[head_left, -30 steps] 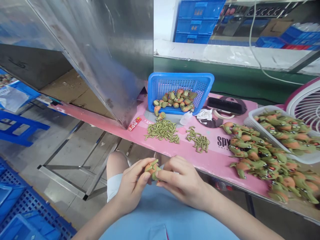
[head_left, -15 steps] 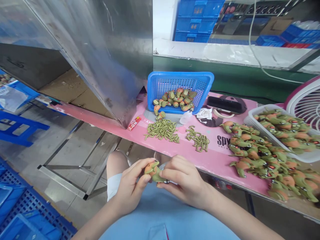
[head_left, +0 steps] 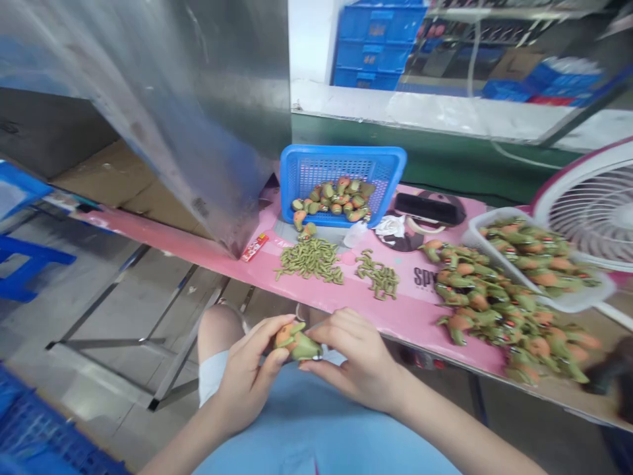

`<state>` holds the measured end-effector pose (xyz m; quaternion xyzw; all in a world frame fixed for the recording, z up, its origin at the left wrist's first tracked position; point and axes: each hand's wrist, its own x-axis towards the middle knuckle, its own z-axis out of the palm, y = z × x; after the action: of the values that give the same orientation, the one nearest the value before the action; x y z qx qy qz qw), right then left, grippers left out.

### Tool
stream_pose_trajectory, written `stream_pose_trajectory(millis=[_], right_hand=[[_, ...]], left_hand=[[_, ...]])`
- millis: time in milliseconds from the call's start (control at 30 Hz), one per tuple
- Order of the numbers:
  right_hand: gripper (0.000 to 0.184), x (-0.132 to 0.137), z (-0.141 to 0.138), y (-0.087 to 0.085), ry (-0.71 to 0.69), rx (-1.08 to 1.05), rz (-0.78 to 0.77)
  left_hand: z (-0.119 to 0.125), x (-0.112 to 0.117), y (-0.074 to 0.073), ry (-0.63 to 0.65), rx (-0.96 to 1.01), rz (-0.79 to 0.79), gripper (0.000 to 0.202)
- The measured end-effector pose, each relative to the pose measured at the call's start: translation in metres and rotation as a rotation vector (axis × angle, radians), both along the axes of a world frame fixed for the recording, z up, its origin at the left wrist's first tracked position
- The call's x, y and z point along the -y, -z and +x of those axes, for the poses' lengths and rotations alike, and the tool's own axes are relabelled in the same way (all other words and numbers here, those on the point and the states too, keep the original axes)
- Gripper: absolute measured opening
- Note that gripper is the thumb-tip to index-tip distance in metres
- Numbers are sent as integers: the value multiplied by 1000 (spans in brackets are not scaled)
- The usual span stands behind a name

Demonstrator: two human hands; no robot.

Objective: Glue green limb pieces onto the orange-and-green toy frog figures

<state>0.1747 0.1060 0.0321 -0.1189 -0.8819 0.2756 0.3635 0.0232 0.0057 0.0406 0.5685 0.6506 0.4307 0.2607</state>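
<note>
In the head view, a small green and orange toy figure is held over my lap, in front of the table edge. My left hand is closed on its orange end, pinching it between thumb and fingers. My right hand is at the green end, index finger along the upper side and thumb beneath the black-and-white tip. Its fingers hide part of the figure. Beyond my hands lie a pile of small green curved pieces and a smaller pile of the same pieces.
A blue basket at the back holds toy parts. Assembled toy figures are heaped on the right, by a white basket of more. Also there: a black phone-like object, a fan, a metal panel and a red packet.
My view has turned slightly right, so the table things sit further left. My right fingers have loosened a little on the toy figure, showing more of its green end.
</note>
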Motion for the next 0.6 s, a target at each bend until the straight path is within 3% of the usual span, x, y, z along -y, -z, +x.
stream_pose_trajectory(millis=[133,267,367,500,600], right_hand=[[37,0,1,6,91,22,27],[45,-20,26,17,240,81,77],[48,-52,74,28,596,140,79],[45,-101,147,42,1117,235,47],[24,-123,174,51,1276,376,4]], left_hand=[[-1,-12,9,-72,12,-32,31],[2,-26,27,76,220,-118,46],[4,-27,39,123,326,-81,51],[7,-23,47,-2,304,-141,46],[10,-20,45,-44,316,-192,47]])
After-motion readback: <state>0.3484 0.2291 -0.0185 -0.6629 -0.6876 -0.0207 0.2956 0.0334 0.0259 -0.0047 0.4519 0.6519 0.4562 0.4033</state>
